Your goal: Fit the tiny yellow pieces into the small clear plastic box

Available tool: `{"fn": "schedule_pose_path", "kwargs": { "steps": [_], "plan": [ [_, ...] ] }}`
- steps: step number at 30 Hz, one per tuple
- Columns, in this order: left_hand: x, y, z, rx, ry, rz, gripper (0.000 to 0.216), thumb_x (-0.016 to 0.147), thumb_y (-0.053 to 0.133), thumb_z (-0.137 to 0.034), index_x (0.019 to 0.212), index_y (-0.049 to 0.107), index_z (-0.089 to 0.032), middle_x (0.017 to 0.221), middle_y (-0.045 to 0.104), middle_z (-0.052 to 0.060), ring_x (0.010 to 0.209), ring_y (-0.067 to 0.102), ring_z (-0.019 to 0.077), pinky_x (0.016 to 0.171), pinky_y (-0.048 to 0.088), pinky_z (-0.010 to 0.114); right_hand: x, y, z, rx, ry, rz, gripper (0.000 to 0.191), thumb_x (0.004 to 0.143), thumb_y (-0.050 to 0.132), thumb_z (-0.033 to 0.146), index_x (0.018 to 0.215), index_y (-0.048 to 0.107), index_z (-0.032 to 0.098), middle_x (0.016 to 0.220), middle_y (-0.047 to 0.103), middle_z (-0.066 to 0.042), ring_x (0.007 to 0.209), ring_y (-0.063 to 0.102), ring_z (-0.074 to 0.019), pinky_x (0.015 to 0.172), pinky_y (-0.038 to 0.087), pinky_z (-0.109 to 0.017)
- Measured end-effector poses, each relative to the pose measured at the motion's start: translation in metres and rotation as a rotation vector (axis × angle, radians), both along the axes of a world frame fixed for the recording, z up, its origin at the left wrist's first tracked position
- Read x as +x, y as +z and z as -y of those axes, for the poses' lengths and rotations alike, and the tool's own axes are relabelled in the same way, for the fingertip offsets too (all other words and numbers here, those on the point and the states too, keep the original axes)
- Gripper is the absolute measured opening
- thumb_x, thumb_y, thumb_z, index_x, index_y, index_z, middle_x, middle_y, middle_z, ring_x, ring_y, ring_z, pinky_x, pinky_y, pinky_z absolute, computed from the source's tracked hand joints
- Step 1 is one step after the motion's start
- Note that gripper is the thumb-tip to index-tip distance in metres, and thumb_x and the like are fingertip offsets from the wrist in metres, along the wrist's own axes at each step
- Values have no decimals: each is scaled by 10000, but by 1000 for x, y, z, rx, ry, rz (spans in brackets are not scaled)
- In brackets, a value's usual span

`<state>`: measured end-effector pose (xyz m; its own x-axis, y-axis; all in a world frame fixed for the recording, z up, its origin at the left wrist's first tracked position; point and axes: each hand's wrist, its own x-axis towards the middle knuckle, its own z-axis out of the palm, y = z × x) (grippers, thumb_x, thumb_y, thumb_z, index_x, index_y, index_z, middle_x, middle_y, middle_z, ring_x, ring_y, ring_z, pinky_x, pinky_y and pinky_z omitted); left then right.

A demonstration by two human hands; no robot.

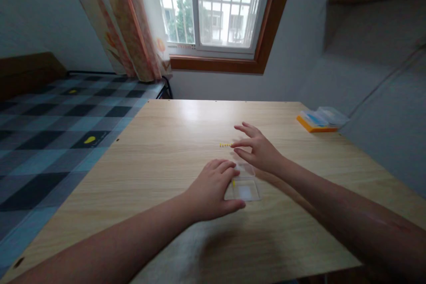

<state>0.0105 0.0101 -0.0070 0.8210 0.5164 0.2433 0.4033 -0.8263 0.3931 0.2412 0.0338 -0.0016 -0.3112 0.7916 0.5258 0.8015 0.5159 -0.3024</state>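
Observation:
A small clear plastic box (255,190) lies open on the wooden table, its lid (246,169) folded back on the far side. A bit of yellow shows inside at the box's left. My left hand (213,188) holds the box from the left, thumb at the near edge and fingers at the lid; the palm hides part of it. Beyond the box, several tiny yellow pieces (225,145) lie in a short row. My right hand (258,146) hovers at the row's right end, fingers spread, the index fingertip close to the last piece. Whether it touches that piece I cannot tell.
On the wooden table (159,155), a yellow-orange tray (316,127) with clear plastic cases (328,116) stands at the far right corner. A bed with a checked cover (76,124) adjoins the left side. Ahead are a barred window (222,13) and a curtain (133,31).

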Motion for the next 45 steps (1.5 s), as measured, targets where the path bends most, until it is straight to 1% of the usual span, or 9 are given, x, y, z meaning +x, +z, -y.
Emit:
{"fn": "schedule_pose_path", "kwargs": {
  "steps": [6,18,24,27,29,31,34,40,45],
  "plan": [
    [-1,-3,0,18,5,6,640,727,855,-524,1217,663,-161,1347,626,156,1295,538,358,1153,379,540,-21,-4,-46,-139,-65,83,202,875,735,323,1036,830,248,1509,508,-113,1509,345,-340,1225,338,-559],
    [0,-3,0,36,-14,6,602,752,827,-535,1183,668,-146,1303,642,157,1266,548,365,1133,386,545,-40,2,-48,-193,-75,131,133,848,745,268,931,844,234,1530,485,-118,1520,327,-349,1234,324,-543],
    [-1,-7,-1,31,-14,12,629,749,833,-535,1214,653,-154,1359,619,150,1298,532,361,1153,371,544,-20,28,-10,-7,-7,-17,90,857,764,274,909,830,243,1495,526,-82,1473,406,-308,1208,364,-538],
    [-1,-7,-2,21,-19,3,632,752,835,-531,1238,645,-173,1381,611,138,1318,517,356,1165,356,537,-3,40,29,-18,133,-55,132,936,687,288,945,807,236,1261,678,-71,1173,637,-194,1044,514,-390],
    [-1,-6,-2,10,-22,-5,635,753,835,-532,1245,644,-178,1369,617,134,1316,519,351,1169,355,531,4,42,53,-117,274,-67,156,967,655,285,982,793,214,1071,722,-59,987,676,-132,908,543,-278],
    [-1,-5,-1,0,-19,-13,631,751,836,-535,1235,651,-175,1351,626,136,1313,523,347,1169,356,523,7,40,70,-214,365,-48,162,976,645,267,1019,783,195,1007,717,-53,907,666,-105,829,520,-223],
    [0,-3,0,-13,-4,-17,632,741,846,-539,1219,658,-172,1337,634,137,1301,534,340,1167,361,518,4,29,80,-283,354,47,151,971,634,227,971,782,198,912,693,-34,828,623,-98,757,453,-219],
    [1,0,-1,-25,3,-21,644,733,856,-542,1227,651,-185,1356,624,143,1306,525,351,1160,367,538,-2,5,76,-307,281,152,119,944,654,236,923,771,236,844,660,0,774,565,-98,739,361,-235],
    [-2,-2,-3,-22,-7,-38,662,744,843,-553,1252,642,-180,1380,607,158,1318,514,360,1159,363,558,4,0,72,-269,278,164,145,962,638,281,934,775,243,835,647,-2,751,532,-96,718,326,-237]
  ]
}}
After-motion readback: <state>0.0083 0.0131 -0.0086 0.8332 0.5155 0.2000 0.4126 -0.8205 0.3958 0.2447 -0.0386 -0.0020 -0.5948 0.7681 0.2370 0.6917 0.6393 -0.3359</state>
